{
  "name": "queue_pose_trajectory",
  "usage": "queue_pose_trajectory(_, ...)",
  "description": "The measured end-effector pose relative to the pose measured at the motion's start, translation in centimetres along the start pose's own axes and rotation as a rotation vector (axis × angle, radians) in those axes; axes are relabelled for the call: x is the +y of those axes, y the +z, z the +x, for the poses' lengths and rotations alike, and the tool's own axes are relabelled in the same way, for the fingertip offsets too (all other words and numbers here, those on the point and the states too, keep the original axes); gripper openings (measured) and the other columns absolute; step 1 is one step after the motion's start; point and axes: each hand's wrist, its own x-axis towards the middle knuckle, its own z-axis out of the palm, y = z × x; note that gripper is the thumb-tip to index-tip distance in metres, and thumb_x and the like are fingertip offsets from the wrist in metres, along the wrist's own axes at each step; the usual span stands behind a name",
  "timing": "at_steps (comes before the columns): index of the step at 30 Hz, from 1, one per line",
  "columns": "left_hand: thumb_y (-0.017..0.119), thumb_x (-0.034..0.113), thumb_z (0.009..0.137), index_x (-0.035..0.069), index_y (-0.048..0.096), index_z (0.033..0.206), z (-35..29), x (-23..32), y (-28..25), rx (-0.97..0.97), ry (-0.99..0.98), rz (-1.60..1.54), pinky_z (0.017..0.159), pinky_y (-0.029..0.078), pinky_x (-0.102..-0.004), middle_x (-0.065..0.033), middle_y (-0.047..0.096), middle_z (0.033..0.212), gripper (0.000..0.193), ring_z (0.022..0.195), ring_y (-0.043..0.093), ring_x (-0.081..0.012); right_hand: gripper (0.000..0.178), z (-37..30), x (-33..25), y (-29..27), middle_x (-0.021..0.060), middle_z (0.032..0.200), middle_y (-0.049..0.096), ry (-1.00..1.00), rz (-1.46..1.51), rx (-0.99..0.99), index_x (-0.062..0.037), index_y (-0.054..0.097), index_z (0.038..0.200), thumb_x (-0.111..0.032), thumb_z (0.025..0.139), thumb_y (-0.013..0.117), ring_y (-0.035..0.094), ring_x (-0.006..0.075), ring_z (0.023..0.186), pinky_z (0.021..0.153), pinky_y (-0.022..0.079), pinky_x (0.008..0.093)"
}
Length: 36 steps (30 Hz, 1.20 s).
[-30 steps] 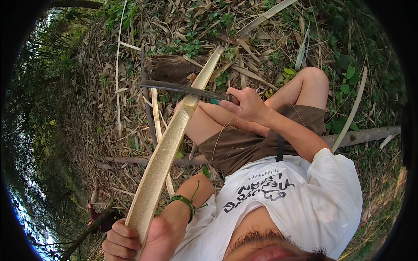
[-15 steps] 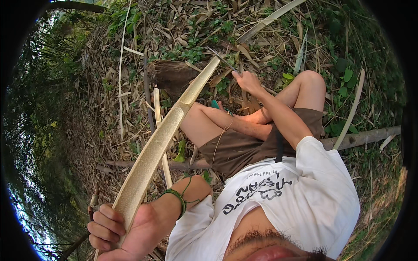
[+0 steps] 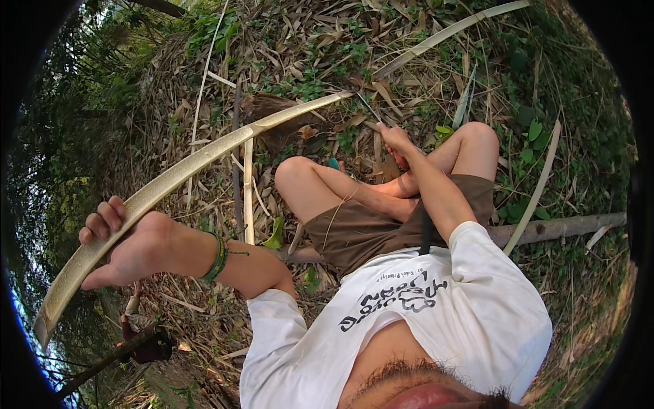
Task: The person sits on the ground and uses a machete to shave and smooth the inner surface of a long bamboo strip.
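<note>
My left hand [image 3: 126,249] grips a long, pale split bamboo strip [image 3: 197,165] towards its near-left end, fingers curled over one edge and thumb along the other. The strip's hollow inner face shows, with a node partway along. From my hand it slants up and to the right, crossing over a wooden block [image 3: 262,106] on the ground. My right hand [image 3: 395,141], in front of my crossed legs, is closed round a knife, its handle mostly hidden. The thin dark knife blade [image 3: 370,108] points up and left, its tip close to the strip's far end; whether they touch I cannot tell.
More bamboo strips lie around: an upright strip [image 3: 248,194] left of my knee, a curved strip [image 3: 538,187] at right, a strip [image 3: 449,37] at the far right. A log [image 3: 572,226] runs behind my legs. Dry leaves and green plants cover the ground.
My left hand has swung outward to the left and up, turning the bamboo strip flatter across the view. My right hand and the knife have shifted slightly nearer; both grips remain.
</note>
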Motion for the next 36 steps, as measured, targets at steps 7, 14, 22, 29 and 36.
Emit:
queue_pose_trajectory(7, 0.050, 0.065, 0.089, 0.005, 0.059, 0.077, 3.7, -1.6, -1.7, -0.124, 0.036, -0.142, 0.072, 0.060, -0.0340, -0.0098, 0.059, 0.079, 0.062, 0.075, 0.064, -0.0235, 0.055, -3.5, -1.4, 0.1, 0.0058, 0.057, 0.052, -0.071, 0.153, -0.043, 0.0016, 0.057, 0.076, -0.050, 0.096, 0.056, 0.052, 0.0186, 0.048, 0.046, 0.041, 0.0345)
queue_pose_trajectory(14, 0.048, 0.066, 0.089, 0.004, 0.062, 0.082, 5.0, -0.9, -1.3, -0.464, -0.085, -0.386, 0.062, 0.060, -0.0323, -0.0099, 0.065, 0.076, 0.064, 0.070, 0.068, -0.0224, 0.057, -13.2, -6.7, 1.8, 0.0043, 0.056, 0.053, -0.376, 0.047, -0.025, -0.0017, 0.057, 0.074, -0.054, 0.095, 0.053, 0.056, 0.0172, 0.050, 0.051, 0.045, 0.0333)
queue_pose_trajectory(22, 0.039, 0.080, 0.084, 0.015, 0.035, 0.073, -5.3, 2.6, 3.6, -0.324, 0.193, -0.073, 0.041, 0.024, -0.0221, 0.0021, 0.031, 0.063, 0.066, 0.047, 0.031, -0.0085, 0.047, -31.2, -13.2, 0.5, 0.0104, 0.053, 0.047, -0.897, 0.006, -0.230, -0.0001, 0.057, 0.076, -0.043, 0.093, 0.062, 0.045, 0.0229, 0.047, 0.050, 0.040, 0.0372)
queue_pose_trajectory(29, 0.048, 0.079, 0.081, 0.015, 0.039, 0.076, -12.2, 7.0, 1.4, -0.403, 0.160, -0.210, 0.046, 0.016, -0.0244, 0.0049, 0.029, 0.067, 0.065, 0.053, 0.023, -0.0079, 0.039, -31.6, -7.8, 1.3, 0.0091, 0.052, 0.050, -1.198, -0.010, -0.167, 0.0011, 0.061, 0.091, -0.038, 0.091, 0.066, 0.049, 0.0213, 0.046, 0.048, 0.039, 0.0342)
queue_pose_trajectory(36, 0.048, 0.064, 0.093, 0.015, 0.037, 0.077, -14.7, 7.4, 1.0, -0.401, 0.204, -0.226, 0.048, 0.021, -0.0236, 0.0052, 0.028, 0.066, 0.053, 0.055, 0.024, -0.0075, 0.045, -31.8, -7.9, -1.5, 0.0122, 0.052, 0.056, -0.958, -0.110, -0.243, 0.0011, 0.059, 0.084, -0.043, 0.094, 0.062, 0.059, 0.0268, 0.047, 0.046, 0.043, 0.0370)
